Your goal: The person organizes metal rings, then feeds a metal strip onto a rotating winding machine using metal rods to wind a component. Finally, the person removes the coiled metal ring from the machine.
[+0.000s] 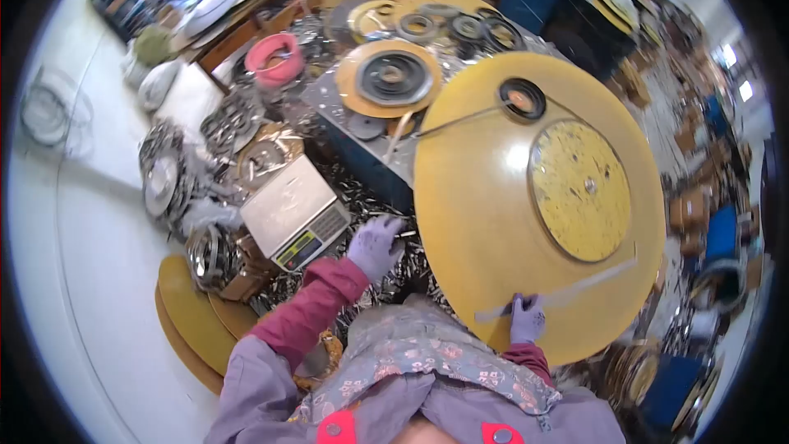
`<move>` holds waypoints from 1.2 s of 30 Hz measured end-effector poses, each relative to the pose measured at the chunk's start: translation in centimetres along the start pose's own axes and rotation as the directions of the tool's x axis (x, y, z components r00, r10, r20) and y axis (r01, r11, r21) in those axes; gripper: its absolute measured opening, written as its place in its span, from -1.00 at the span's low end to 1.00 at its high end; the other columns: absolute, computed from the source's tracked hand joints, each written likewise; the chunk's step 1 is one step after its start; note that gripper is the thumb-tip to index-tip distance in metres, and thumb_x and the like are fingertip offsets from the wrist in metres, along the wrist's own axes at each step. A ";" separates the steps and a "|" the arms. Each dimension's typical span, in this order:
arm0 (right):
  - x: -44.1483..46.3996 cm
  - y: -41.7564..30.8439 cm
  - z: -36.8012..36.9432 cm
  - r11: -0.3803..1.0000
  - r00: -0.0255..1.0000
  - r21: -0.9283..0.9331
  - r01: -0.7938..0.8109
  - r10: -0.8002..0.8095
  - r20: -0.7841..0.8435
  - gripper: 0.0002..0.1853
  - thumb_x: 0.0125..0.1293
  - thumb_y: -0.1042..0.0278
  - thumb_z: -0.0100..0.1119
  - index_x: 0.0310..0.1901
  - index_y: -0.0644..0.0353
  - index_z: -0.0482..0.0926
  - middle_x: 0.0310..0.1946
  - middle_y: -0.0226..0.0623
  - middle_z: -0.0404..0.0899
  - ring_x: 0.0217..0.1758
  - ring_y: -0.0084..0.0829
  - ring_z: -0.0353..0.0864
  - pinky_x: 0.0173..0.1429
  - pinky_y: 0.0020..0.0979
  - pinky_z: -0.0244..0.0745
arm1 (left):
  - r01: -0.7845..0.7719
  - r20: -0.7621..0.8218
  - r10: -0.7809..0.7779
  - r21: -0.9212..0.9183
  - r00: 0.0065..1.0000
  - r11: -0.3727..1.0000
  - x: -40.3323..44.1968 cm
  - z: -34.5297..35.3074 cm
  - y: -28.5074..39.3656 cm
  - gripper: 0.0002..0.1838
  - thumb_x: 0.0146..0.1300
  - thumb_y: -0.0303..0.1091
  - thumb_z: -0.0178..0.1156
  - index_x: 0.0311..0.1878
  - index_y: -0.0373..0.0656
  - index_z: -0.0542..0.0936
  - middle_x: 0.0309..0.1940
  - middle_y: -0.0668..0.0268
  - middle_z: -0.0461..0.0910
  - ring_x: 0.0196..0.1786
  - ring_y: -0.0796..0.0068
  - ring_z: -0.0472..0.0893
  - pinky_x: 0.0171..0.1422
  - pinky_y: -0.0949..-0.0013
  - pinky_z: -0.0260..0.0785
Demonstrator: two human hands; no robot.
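Observation:
My left hand [377,247], in a pale purple glove, is closed beside the left edge of a large yellow disc [468,197]. A small, thin piece with a light end shows at its fingertips; I cannot make out its kind. My right hand [527,320], gloved alike with dark fingertips, rests on the disc's near part, fingers slightly apart. Its fingertips touch a pale straight strip [582,283] running across the disc. A smaller scuffed yellow round plate [579,189] sits on the disc. Beyond it is a black ring-shaped reel [523,99], with a thin dark band stretching leftward from it.
A weighing scale [294,207] stands left of my left hand. Shiny metal strip scraps [370,197] cover the floor. Beyond, a table holds an orange disc with a dark coil [394,78] and several rings. A pink bucket [274,60] is farther left; yellow discs [193,312] lean lower left.

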State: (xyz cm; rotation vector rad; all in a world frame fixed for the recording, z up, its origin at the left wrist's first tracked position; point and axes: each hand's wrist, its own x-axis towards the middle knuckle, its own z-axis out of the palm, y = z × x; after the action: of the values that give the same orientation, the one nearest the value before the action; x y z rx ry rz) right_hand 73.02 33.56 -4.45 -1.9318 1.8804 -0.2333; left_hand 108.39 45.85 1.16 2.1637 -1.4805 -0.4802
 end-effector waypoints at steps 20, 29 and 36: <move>-6.4 5.7 -0.4 0.846 0.818 0.049 -0.531 0.527 -0.229 -0.54 0.16 0.26 0.08 0.08 0.30 0.39 -0.07 0.06 0.50 -0.01 -0.10 0.49 0.08 -0.25 0.37 | -0.081 -0.186 0.248 0.623 0.951 0.778 33.4 4.0 -5.2 -0.67 0.13 -0.39 -0.05 0.01 -0.08 0.43 -0.25 0.28 0.47 -0.16 0.35 0.48 -0.14 0.21 0.29; -4.0 2.9 -0.2 0.791 0.711 0.286 -0.541 0.612 -0.348 -0.61 0.21 0.09 0.09 -0.24 0.34 0.48 -0.44 -0.02 0.56 -0.40 -0.08 0.50 -0.24 -0.18 0.39 | -0.209 0.168 0.164 0.299 0.972 0.931 29.7 4.0 -1.0 -0.62 0.20 -0.38 -0.03 0.13 -0.09 0.40 -0.18 0.25 0.51 -0.07 0.27 0.51 -0.07 0.17 0.29; -4.4 3.2 4.6 0.850 0.770 0.112 -0.515 0.516 -0.377 -0.64 0.26 0.08 0.03 -0.25 0.29 0.46 -0.38 -0.03 0.52 -0.30 -0.12 0.48 -0.17 -0.20 0.35 | -0.323 0.293 0.255 0.215 0.922 0.922 25.7 3.6 -1.9 -0.49 0.19 -0.40 -0.04 0.25 -0.21 0.23 -0.18 0.17 0.49 -0.31 0.25 0.58 -0.24 0.22 0.40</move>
State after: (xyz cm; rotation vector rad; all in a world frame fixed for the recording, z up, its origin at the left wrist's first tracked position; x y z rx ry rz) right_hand 71.74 38.80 -9.10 -1.3451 2.5922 -0.4770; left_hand 117.04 21.75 -3.45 2.0736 -2.0776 -0.5007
